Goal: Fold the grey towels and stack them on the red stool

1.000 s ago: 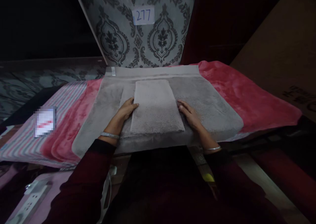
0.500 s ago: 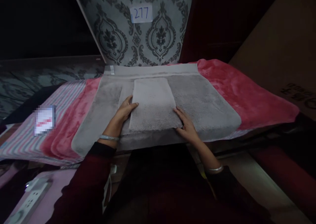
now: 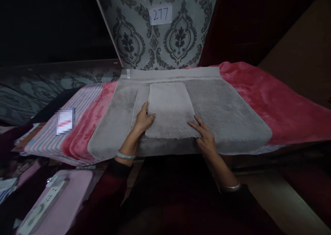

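Note:
A pale grey plush cloth folded into a rectangle, like a towel, lies on a larger grey plush mat. My left hand is at its left edge, the thumb over the top and the other fingers along the side, partly hidden. At the near right corner is my right hand, fingers stretched out and apart. Its fingertips rest on the towel's right edge, and its thumb is tucked by the front edge, where I cannot see it fully.
Beneath the mat spreads a red blanket with a striped part at left. A small blurred card lies there. A white power strip sits lower left. Behind stand a dark screen and a patterned wall bearing a paper numbered 277.
The whole view has shifted, so everything appears further right. My right fingers now reach further over the towel's right edge. My left hand keeps its place at the left edge.

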Demonstrator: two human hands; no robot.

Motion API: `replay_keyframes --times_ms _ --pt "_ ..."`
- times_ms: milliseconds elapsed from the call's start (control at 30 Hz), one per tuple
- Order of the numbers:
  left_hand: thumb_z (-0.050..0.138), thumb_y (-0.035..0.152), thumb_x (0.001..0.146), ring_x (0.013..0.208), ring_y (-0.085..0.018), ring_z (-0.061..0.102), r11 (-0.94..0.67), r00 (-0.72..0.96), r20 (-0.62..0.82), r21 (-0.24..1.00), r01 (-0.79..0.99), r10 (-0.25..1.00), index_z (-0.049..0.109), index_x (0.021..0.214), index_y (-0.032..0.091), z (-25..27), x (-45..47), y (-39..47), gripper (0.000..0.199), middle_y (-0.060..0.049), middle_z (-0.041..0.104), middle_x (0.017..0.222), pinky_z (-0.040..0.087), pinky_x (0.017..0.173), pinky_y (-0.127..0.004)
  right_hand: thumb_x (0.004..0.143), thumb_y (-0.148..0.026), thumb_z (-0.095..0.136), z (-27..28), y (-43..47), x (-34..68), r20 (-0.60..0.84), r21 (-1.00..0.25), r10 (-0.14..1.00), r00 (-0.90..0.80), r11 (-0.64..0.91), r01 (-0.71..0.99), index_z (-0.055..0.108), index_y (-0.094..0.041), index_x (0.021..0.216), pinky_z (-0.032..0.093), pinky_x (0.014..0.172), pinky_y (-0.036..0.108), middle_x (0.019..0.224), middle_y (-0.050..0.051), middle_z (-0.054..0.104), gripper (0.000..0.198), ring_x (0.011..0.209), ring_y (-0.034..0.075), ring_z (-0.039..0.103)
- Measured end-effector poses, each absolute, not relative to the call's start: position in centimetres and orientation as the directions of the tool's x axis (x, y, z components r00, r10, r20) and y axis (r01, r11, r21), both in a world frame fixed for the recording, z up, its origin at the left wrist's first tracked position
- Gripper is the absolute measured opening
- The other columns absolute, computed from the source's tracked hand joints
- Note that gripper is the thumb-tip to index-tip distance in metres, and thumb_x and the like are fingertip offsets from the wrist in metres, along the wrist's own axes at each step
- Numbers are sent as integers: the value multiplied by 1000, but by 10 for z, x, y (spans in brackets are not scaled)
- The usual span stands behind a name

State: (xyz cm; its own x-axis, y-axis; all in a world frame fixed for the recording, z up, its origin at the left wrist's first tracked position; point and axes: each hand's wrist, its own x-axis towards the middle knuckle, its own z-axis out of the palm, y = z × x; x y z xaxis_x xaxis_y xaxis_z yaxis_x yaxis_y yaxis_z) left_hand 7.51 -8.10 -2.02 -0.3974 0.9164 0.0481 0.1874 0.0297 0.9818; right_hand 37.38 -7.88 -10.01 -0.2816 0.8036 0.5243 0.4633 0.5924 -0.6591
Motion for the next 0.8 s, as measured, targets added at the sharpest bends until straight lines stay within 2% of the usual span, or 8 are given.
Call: replay_keyframes --times_ms 100,167,267,433,567,667,733,800 --pt "80 12 68 117 -32 62 34 -382 132 916 399 915 55 144 19 -20 85 -104 80 -10 72 111 46 103 -36 59 -7 45 -102 -80 374 521 -660 811 -265 580 477 70 -30 132 36 122 54 159 -2 46 81 146 27 44" --pt "76 11 72 117 -32 63 44 -383 154 886 461 911 59 141 20 -21 90 -116 72 -10 72 114 44 105 -36 59 -6 45 -103 -80 374 527 -659 809 -261 582 476 70 -30 132 37 121 54 158 -2 47 80 146 26 44" --pt "72 9 75 117 -34 63 89 -412 137 871 483 901 66 131 21 -22 95 -124 57 -11 74 109 43 105 -36 60 -6 46 -105 -80 372 542 -660 799 -261 597 457 71 -29 130 37 121 54 158 -1 48 78 145 27 46" --pt "75 13 74 104 -37 68 140 -452 85 887 441 888 72 121 23 -19 95 -126 48 -7 70 76 45 98 -38 59 -7 47 -111 -78 368 535 -681 803 -262 594 428 72 -30 130 36 121 56 157 0 49 79 145 28 46" --pt "72 21 76 89 -35 70 168 -454 110 833 528 884 75 115 27 -23 90 -131 40 -6 66 64 47 93 -40 71 -15 55 -107 -75 381 502 -672 784 -365 619 406 67 -32 137 39 118 59 159 3 45 70 144 31 46" --pt "66 25 81 86 -34 69 160 -405 184 718 678 895 75 113 27 -25 87 -135 34 -10 71 76 49 91 -43 85 -35 64 -86 -69 403 428 -650 741 -518 650 394 65 -35 139 43 115 59 158 4 47 54 144 33 47" --pt "59 26 85 94 -34 69 124 -359 268 621 774 894 74 116 25 -23 86 -136 34 -14 73 95 49 93 -46 94 -45 60 -66 -58 412 412 -643 729 -547 658 392 65 -37 139 43 115 57 154 4 53 46 143 32 48" --pt "52 27 89 109 -36 66 76 -308 361 533 843 880 72 120 22 -18 89 -135 38 -19 71 115 47 99 -50 100 -47 50 -46 -41 404 439 -637 730 -525 664 391 62 -36 142 40 118 55 151 3 56 45 142 29 49"
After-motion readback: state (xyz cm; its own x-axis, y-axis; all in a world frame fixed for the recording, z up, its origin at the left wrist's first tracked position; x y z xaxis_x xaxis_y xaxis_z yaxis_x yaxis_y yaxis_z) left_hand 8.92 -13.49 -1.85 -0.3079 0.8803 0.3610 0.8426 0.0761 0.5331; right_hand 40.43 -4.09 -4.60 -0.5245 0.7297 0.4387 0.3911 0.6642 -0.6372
